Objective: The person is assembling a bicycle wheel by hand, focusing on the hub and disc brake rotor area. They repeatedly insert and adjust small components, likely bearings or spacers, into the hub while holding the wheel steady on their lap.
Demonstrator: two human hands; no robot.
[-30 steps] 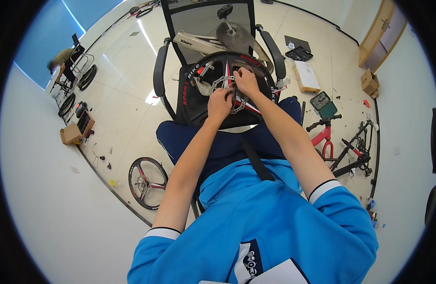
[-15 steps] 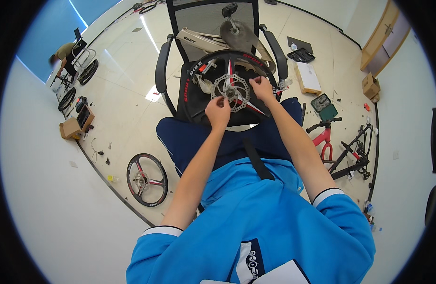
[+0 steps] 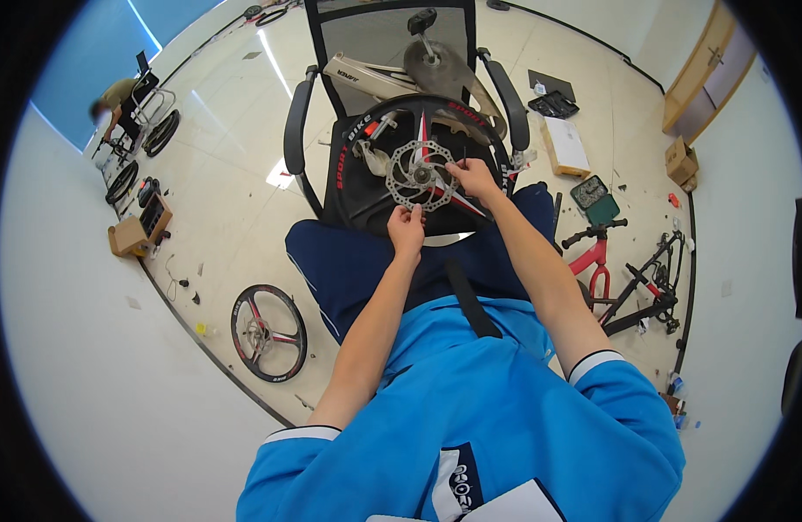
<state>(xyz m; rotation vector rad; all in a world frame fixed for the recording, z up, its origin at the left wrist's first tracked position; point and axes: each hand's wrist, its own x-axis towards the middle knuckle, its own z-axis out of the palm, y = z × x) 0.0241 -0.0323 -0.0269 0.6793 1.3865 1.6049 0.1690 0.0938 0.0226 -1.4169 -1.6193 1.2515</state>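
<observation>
A silver brake disc [image 3: 402, 189] with a perforated rim lies over the hub of a black bicycle wheel [image 3: 345, 162] with red and white spokes. The wheel rests on the seat of a black office chair in front of me. At the disc's lower edge, my left hand [image 3: 407, 230] is closed, thumb and fingers pinching the rim. My right hand [image 3: 476, 177] is closed at the disc's right edge, its fingertips touching the rim. A thin dark rod [image 3: 464, 153] sticks up from its fingers; its lower part is hidden.
A cream frame part [image 3: 366, 76] and a crank with a round guard [image 3: 436, 68] lean on the chair back. Another wheel [image 3: 268, 333] lies on the floor at left. Bike frames [image 3: 649, 287] and a green case [image 3: 603, 209] lie at right. Someone [image 3: 118, 97] bends over at far left.
My right hand has moved left and down to the disc's edge. My left hand has slid down from near the hub to the lower rim.
</observation>
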